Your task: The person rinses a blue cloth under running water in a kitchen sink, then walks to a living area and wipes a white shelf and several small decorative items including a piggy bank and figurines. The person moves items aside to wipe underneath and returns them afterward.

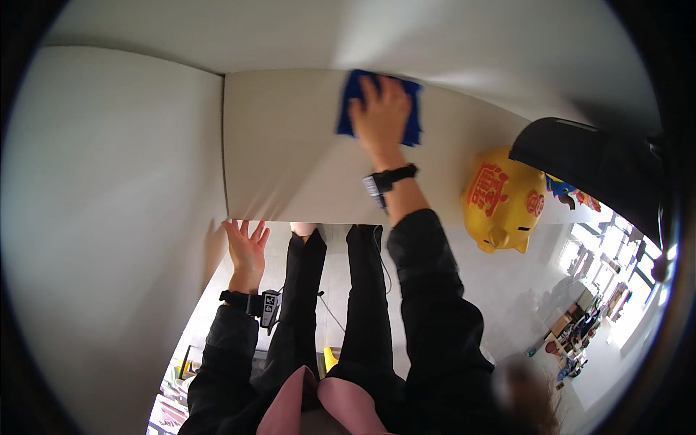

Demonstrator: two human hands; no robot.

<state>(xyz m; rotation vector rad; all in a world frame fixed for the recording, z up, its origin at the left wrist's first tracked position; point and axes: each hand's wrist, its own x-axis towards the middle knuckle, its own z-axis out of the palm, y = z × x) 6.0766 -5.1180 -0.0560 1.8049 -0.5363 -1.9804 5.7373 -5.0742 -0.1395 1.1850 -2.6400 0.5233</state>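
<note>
My right hand [382, 111] lies palm down on a folded dark blue cloth [410, 117], pressing it to a pale shelf board [283, 136] near the back panel. Its fingers are spread and slightly blurred. A black strap with a small device [389, 179] circles that wrist. Down at the left, my left hand [247, 250] has its fingers apart and holds nothing visible. Those fingertips meet the board's front edge, close to the upright side panel [125, 179]. Another strapped device [266, 307] is on the left wrist.
To the right on the board stands a yellow piggy bank [503, 201] with red markings, overhanging the front edge in view. A black curved object [592, 163] and small colourful figures [571, 193] are beyond it. My black-trousered legs [370, 304] are below. Cluttered goods [576, 326] appear far right.
</note>
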